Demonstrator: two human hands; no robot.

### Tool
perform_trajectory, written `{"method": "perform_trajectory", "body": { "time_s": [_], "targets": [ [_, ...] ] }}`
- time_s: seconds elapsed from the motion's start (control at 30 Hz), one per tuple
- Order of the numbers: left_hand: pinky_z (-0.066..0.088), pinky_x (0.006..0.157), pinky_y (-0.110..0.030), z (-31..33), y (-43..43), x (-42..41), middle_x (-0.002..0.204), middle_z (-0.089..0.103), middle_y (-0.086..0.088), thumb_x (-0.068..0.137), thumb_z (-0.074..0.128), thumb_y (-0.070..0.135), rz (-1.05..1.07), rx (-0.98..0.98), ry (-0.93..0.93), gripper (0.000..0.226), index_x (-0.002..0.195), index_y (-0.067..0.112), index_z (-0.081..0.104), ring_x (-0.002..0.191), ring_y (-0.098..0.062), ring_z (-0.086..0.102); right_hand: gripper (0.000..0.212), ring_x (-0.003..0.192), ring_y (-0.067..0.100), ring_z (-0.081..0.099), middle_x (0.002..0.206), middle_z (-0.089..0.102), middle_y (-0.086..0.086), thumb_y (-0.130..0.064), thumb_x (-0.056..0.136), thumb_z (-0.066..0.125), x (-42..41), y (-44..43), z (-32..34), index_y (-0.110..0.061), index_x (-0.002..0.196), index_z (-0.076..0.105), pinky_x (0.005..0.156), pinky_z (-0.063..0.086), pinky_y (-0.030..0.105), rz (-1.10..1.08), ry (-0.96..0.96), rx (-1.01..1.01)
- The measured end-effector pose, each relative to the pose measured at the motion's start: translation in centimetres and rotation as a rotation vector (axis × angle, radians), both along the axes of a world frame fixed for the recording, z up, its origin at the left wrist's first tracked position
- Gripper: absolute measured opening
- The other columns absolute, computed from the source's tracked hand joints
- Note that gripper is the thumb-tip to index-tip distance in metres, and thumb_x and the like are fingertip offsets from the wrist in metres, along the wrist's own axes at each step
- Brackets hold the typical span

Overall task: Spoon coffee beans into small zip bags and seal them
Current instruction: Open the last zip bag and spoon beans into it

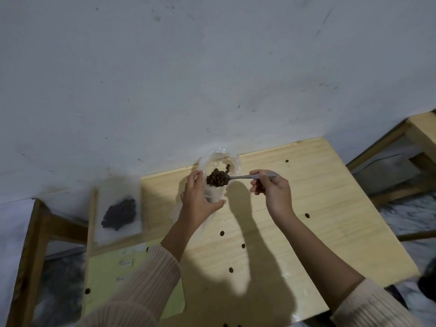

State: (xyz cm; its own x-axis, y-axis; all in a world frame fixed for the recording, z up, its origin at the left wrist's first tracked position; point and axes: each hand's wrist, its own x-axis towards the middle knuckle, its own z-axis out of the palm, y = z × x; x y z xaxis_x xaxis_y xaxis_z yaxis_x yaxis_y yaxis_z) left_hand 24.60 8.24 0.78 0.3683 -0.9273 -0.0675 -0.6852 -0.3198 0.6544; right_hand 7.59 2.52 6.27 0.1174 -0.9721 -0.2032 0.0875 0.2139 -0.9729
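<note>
My left hand (pixel 199 201) grips a clear plastic container or bag (pixel 219 161) held up above the wooden table (pixel 318 208), with its mouth open and a few beans inside. My right hand (pixel 271 192) pinches the handle of a metal spoon (pixel 245 177). The spoon's bowl is heaped with brown coffee beans (pixel 217 178) and sits at the container's mouth. A small clear zip bag (pixel 119 211) holding a dark clump of beans lies flat at the table's left end.
Loose beans (pixel 221 233) are scattered over the tabletop. A pale yellow sheet (pixel 106 274) lies at the near left. A white wall stands right behind the table. Wooden frames (pixel 401 142) flank it on both sides.
</note>
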Motion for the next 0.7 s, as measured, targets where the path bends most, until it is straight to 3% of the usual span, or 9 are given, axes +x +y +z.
{"method": "perform_trajectory", "body": {
  "time_s": [0.17,0.3,0.43,0.5,0.6,0.7],
  "targets": [
    [0.027,0.109,-0.041,0.0,-0.1,-0.1,0.149,0.024,-0.002,0.064,0.082,0.041,-0.005,0.006,0.005,0.101,0.144,0.011,0.027,0.136,-0.017,0.026,0.024,0.051,0.01,0.053,0.065,0.055,0.006,-0.007,0.096,0.046,0.3,0.1,0.0,-0.011,0.084,0.066,0.052,0.043,0.017,-0.012,0.07,-0.118],
    [0.032,0.106,-0.042,0.0,0.2,0.0,0.146,0.03,-0.003,0.061,0.084,0.039,0.003,-0.034,0.01,0.099,0.141,0.008,0.034,0.132,-0.019,0.031,0.02,0.055,0.006,0.055,0.072,0.058,0.004,-0.01,0.097,0.046,-0.2,-0.5,-0.9,-0.014,0.093,0.065,0.058,0.046,0.016,-0.078,0.181,-0.201],
    [0.038,0.102,-0.05,-0.3,0.4,0.2,0.143,0.035,-0.008,0.057,0.087,0.037,0.005,-0.064,0.027,0.1,0.138,0.005,0.039,0.13,-0.023,0.036,0.022,0.067,0.003,0.06,0.086,0.057,0.0,-0.011,0.096,0.047,0.0,-1.0,-2.8,-0.014,0.108,0.065,0.07,0.048,0.014,0.031,0.381,-0.286],
    [0.036,0.104,-0.046,-0.3,0.6,0.2,0.144,0.033,-0.005,0.058,0.086,0.038,-0.007,-0.07,0.048,0.099,0.139,0.007,0.037,0.13,-0.021,0.037,0.026,0.075,0.008,0.061,0.091,0.056,-0.001,-0.009,0.096,0.046,0.2,-1.1,-3.7,-0.014,0.114,0.064,0.076,0.05,0.02,0.101,0.443,-0.334],
    [0.028,0.105,-0.028,-0.2,0.9,0.1,0.143,0.029,0.005,0.063,0.084,0.037,-0.034,-0.07,0.087,0.095,0.141,0.015,0.034,0.129,-0.015,0.035,0.035,0.083,0.012,0.061,0.095,0.054,-0.001,0.0,0.094,0.044,0.6,-1.1,-4.9,-0.015,0.121,0.06,0.081,0.051,0.025,0.167,0.506,-0.391],
    [0.028,0.108,-0.033,-0.5,1.2,0.0,0.143,0.025,0.009,0.064,0.082,0.039,-0.043,-0.052,0.125,0.095,0.142,0.02,0.03,0.13,-0.015,0.033,0.04,0.084,0.015,0.06,0.097,0.053,0.0,0.003,0.093,0.043,1.1,-1.0,-5.7,-0.016,0.124,0.058,0.08,0.051,0.023,0.169,0.52,-0.401]
  ]
}}
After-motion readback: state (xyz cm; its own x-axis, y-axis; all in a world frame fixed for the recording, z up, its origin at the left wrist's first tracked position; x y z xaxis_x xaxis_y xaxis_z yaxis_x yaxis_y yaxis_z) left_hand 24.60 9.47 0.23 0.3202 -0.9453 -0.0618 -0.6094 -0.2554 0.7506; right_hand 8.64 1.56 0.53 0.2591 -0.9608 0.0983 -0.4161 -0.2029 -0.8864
